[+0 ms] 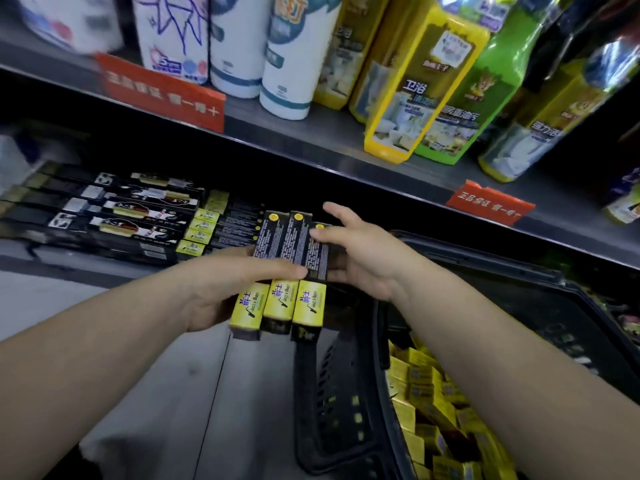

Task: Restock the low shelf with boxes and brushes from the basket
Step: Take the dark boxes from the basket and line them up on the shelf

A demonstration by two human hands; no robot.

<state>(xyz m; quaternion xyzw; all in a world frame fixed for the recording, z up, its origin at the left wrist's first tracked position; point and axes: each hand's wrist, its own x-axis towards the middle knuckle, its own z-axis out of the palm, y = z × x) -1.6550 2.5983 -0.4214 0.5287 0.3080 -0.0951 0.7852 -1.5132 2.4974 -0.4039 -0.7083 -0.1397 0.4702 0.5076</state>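
Three black-and-yellow boxes (289,271) lie side by side, held between both hands in front of the low shelf (52,261). My left hand (221,292) grips them from the left, thumb across their tops. My right hand (360,251) holds their right side, with the index finger lifted. A black basket (346,393) at the lower right holds several more yellow boxes (426,403). Matching boxes (214,230) lie stacked on the low shelf just beyond my hands.
Long black boxes (114,216) lie in rows on the low shelf at the left. The upper shelf edge (311,157) overhangs, with red price tags (162,93), white rolls (239,46) and yellow and green cleaner bottles (415,88). Grey floor shows below.
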